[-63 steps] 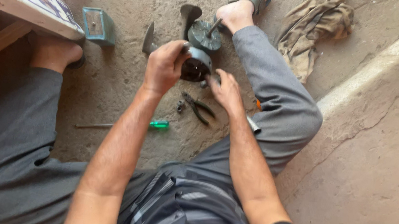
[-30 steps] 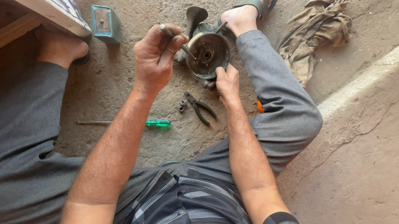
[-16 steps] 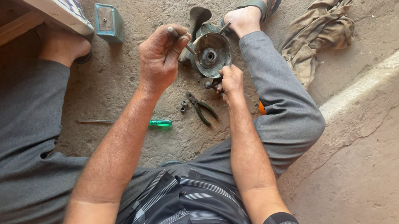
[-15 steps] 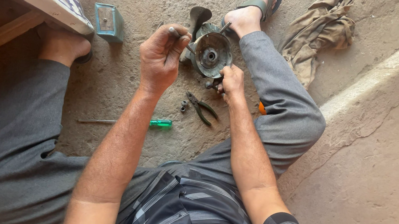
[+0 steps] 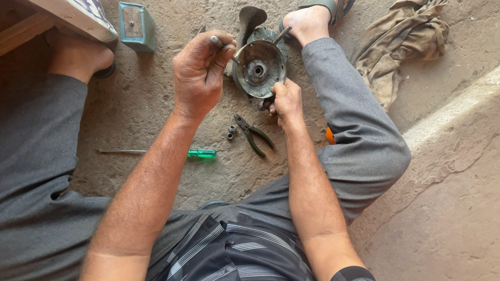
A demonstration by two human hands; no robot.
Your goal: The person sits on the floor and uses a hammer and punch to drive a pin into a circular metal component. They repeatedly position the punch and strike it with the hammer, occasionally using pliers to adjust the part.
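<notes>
The floor is rough grey concrete, dusty and stained. On it lie a screwdriver with a green handle, a pair of dark pliers and, just beside the pliers, two small metal nuts. A small blue-green box stands near the corner of a wooden board. A crumpled brown rag lies at the upper right, close to a raised concrete step.

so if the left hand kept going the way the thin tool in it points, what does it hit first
Probably the round metal housing. The left hand holds a thin metal tool aimed right, toward the housing's rim, which the right hand steadies from below. Depth is hard to judge.
</notes>
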